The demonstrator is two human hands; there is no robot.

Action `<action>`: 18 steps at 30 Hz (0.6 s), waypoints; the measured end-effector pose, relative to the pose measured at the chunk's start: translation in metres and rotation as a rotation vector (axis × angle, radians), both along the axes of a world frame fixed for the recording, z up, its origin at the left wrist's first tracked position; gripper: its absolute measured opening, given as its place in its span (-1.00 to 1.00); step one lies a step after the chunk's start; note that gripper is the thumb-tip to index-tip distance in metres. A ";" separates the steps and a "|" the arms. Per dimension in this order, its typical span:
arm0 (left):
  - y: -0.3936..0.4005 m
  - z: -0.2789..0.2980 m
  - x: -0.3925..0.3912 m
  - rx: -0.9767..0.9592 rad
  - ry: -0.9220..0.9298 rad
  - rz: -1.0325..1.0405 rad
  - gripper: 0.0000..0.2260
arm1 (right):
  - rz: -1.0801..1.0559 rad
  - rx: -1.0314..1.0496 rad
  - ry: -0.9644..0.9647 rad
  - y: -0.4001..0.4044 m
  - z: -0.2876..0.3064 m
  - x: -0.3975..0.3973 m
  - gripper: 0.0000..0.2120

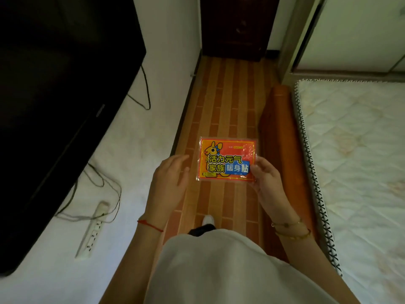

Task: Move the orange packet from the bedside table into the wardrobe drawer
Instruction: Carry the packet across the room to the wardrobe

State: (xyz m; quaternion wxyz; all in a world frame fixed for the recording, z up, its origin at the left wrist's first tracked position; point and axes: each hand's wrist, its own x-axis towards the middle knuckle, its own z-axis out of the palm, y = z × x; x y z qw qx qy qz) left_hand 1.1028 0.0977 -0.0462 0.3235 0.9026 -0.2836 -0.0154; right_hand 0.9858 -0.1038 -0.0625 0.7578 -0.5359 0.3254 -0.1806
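Both hands are raised in front of the person's chest, forearms angled inward. Right hand (pixel 266 176) pinches the lower right corner of the orange packet (pixel 226 160) between thumb and fingers, holding it flat and face-up in the air above the floor (pixel 221 102). Left hand (pixel 169 175) hovers just beside the packet's left edge, palm turned inward, fingers loosely spread and holding nothing. The packet is a glossy rectangular plastic pouch with a yellow cartoon animal and bold printed characters. A thin red string circles the left wrist; slim gold bangles circle the right. The floor is striped wood-pattern planks. To the right lies a quilted mattress (pixel 355 150) with a stitched border; to the left, a white surface carries a power strip (pixel 93 231) and cables.
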 end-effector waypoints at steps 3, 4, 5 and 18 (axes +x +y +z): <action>-0.045 0.007 0.070 -0.014 -0.026 -0.061 -0.72 | -0.023 -0.029 -0.020 -0.037 0.009 0.064 -0.79; -0.060 0.009 0.092 -0.013 -0.032 -0.085 -0.72 | -0.037 -0.034 -0.020 -0.048 0.012 0.083 -0.80; -0.074 0.010 0.112 -0.008 -0.036 -0.108 -0.72 | -0.053 -0.035 -0.021 -0.059 0.013 0.100 -0.82; -0.253 -0.009 0.305 0.015 -0.010 -0.248 -0.72 | -0.213 -0.001 -0.032 -0.219 -0.001 0.263 -0.84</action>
